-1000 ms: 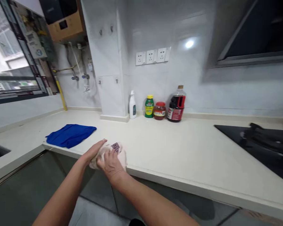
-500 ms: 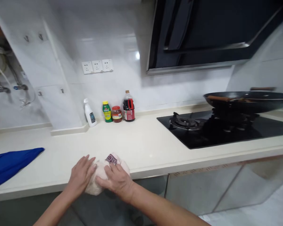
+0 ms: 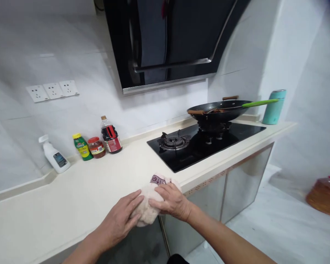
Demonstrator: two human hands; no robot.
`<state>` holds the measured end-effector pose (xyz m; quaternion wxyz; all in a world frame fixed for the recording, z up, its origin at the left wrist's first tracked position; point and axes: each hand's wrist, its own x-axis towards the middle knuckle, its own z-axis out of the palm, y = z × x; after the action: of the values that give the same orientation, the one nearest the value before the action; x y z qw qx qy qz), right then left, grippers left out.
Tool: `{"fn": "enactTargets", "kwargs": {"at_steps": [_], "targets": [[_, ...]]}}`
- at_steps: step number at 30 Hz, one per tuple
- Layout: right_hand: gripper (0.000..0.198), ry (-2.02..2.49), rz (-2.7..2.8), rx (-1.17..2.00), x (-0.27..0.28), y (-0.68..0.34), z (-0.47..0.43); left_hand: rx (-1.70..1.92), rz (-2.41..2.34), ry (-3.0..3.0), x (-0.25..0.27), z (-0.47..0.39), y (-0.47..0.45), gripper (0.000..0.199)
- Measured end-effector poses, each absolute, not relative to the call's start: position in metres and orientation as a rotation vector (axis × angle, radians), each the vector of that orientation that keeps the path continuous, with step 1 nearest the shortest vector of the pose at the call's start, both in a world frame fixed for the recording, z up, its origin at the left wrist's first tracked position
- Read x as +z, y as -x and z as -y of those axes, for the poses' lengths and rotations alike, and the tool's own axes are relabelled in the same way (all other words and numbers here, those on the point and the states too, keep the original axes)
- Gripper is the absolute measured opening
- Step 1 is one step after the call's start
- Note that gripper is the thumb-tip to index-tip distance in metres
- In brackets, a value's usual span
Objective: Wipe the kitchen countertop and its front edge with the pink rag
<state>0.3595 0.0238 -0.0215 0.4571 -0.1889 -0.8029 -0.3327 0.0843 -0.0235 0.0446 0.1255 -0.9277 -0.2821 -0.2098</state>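
A pale pinkish-white cloth (image 3: 147,211) with a purple printed label is bunched at the front edge of the counter, part of it hanging over the edge. My right hand (image 3: 172,200) is closed on its right side, fingers curled over the top. Against its left side lies my left hand (image 3: 123,214), with the fingers and thumb gripping the fabric. The underside of the cloth is hidden.
A white countertop (image 3: 79,198) carries a spray bottle (image 3: 56,156), a green bottle (image 3: 83,147), a red-lidded jar (image 3: 96,147) and a dark sauce bottle (image 3: 111,137). On the black gas stove (image 3: 187,154) sits a wok (image 3: 220,113). A teal flask (image 3: 275,108) stands beyond.
The view has swung to the right, bringing in the teal flask and an amber container on the floor, while the blue cloth left the frame. Both hands remain on the pale cloth, now nearer the stove.
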Motion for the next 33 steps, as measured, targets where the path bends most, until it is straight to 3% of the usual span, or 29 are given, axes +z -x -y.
{"fn": "enactTargets", "kwargs": {"at_steps": [9,15,18,22,25,29,33], "targets": [[0.056,0.81,2.151,-0.731,-0.044,-0.528,-0.062,-0.174,0.8,2.723,0.049,-0.001,-0.069,0.064],[0.073,1.399,2.074,-0.711,-0.043,-0.616,-0.074,-0.294,0.861,2.669,0.038,-0.006,-0.061,0.067],[0.067,1.596,2.05,-0.564,-0.034,-0.611,-0.063,-0.35,0.86,2.65,0.035,-0.005,-0.063,0.066],[0.047,1.383,2.098,-0.148,-0.017,-0.588,-0.046,-0.41,0.861,2.631,0.035,-0.002,-0.066,0.063],[0.046,1.299,1.921,0.094,0.002,-0.568,-0.052,-0.42,0.871,2.614,0.034,-0.002,-0.066,0.066],[0.058,1.469,1.666,-0.01,0.034,-0.526,-0.085,-0.394,0.869,2.572,0.028,-0.004,-0.062,0.07],[0.052,1.549,1.915,-0.084,0.048,-0.471,-0.109,-0.393,0.832,2.512,0.023,-0.008,-0.056,0.073]]}}
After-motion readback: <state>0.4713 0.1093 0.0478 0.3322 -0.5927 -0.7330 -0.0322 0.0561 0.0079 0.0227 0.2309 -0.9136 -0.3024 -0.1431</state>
